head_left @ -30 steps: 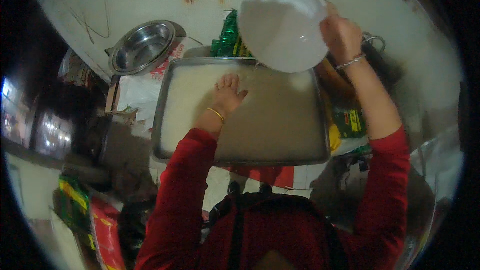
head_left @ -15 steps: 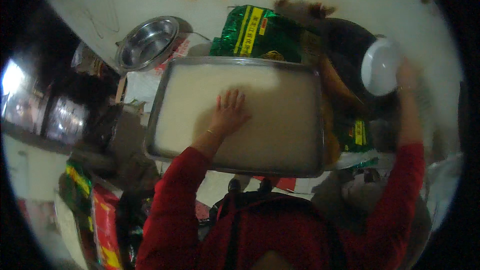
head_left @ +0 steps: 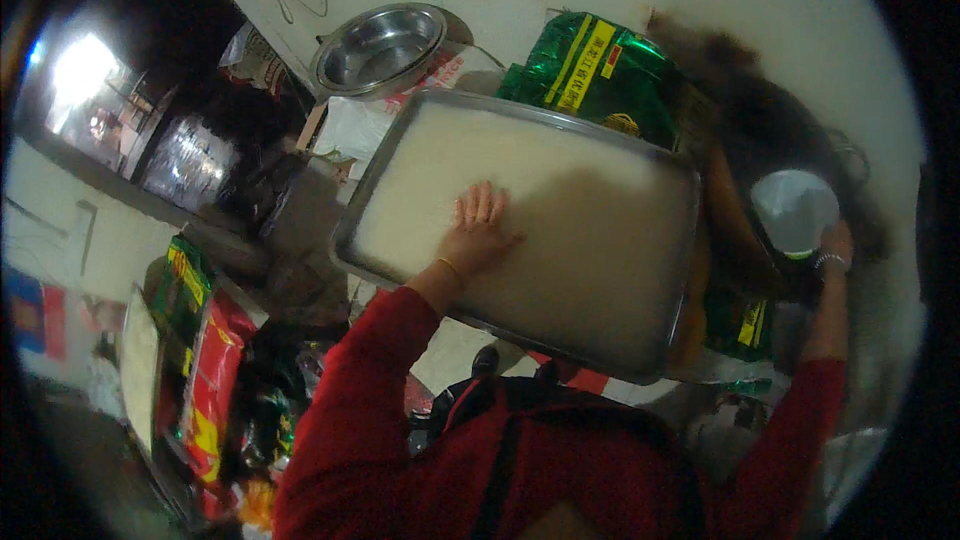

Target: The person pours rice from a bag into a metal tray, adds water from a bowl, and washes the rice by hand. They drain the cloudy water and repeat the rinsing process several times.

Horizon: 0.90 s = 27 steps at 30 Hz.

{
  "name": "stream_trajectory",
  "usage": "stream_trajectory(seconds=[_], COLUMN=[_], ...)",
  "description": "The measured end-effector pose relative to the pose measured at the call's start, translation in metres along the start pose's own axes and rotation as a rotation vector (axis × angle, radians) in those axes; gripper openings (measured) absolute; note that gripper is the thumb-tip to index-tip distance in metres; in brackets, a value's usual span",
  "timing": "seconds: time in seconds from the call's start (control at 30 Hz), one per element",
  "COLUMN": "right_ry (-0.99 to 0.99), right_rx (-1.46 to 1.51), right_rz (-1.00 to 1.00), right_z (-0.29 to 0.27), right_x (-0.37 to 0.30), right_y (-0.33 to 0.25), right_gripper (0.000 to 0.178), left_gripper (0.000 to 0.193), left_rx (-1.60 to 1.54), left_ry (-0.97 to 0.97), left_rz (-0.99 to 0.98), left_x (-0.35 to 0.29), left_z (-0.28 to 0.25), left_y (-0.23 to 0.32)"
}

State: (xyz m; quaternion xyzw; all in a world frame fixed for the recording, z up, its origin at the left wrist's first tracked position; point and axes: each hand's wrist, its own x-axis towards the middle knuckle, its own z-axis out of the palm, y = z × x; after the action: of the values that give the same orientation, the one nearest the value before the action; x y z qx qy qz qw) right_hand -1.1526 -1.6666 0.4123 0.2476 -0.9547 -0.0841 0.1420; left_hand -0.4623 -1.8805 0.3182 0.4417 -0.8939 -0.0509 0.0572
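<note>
A large rectangular metal tray (head_left: 345, 230) is filled with a smooth, off-white layer (head_left: 560, 210); whether it is grain or liquid I cannot make out. My left hand (head_left: 481, 234) lies palm down over the left-middle of this layer, its fingers stretched forward and slightly apart. Off the tray's right side, my right hand (head_left: 836, 243) grips the rim of a white bowl (head_left: 795, 208). The bowl is over a dark, round-edged container whose inside is too dim to see.
Behind the tray stands a shiny green sack (head_left: 600, 75) with yellow stripes. A round steel basin (head_left: 380, 50) sits at the back left, by the wall. More packages, including a red and yellow bag (head_left: 215, 380), stand at the lower left.
The view has turned, so the tray now appears tilted. My right hand has lowered the white bowl toward the dark container. My left hand stays over the pale layer.
</note>
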Motion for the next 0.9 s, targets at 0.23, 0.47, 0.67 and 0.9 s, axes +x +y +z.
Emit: stream_trajectory(seconds=[0.23, 0.47, 0.67, 0.9], right_ry=[0.196, 0.342, 0.371, 0.201], right_rx=[-0.335, -0.003, 0.397, 0.231], right_rz=[-0.289, -0.219, -0.193, -0.484], right_z=[0.020, -0.047, -0.120, -0.187], right_x=[0.016, 0.007, 0.003, -0.061], right_y=[0.079, 0.081, 0.049, -0.028], right_gripper=[0.032, 0.035, 0.023, 0.014], left_gripper=[0.079, 0.078, 0.077, 0.077], left_rx=[0.049, 0.209, 0.043, 0.054], left_ry=[0.068, 0.271, -0.032, 0.011], left_rz=[0.054, -0.026, -0.209, -0.027], left_x=[-0.004, 0.004, -0.007, -0.002], left_z=[-0.005, 0.003, 0.000, -0.019], left_y=[0.014, -0.043, -0.066, -0.045])
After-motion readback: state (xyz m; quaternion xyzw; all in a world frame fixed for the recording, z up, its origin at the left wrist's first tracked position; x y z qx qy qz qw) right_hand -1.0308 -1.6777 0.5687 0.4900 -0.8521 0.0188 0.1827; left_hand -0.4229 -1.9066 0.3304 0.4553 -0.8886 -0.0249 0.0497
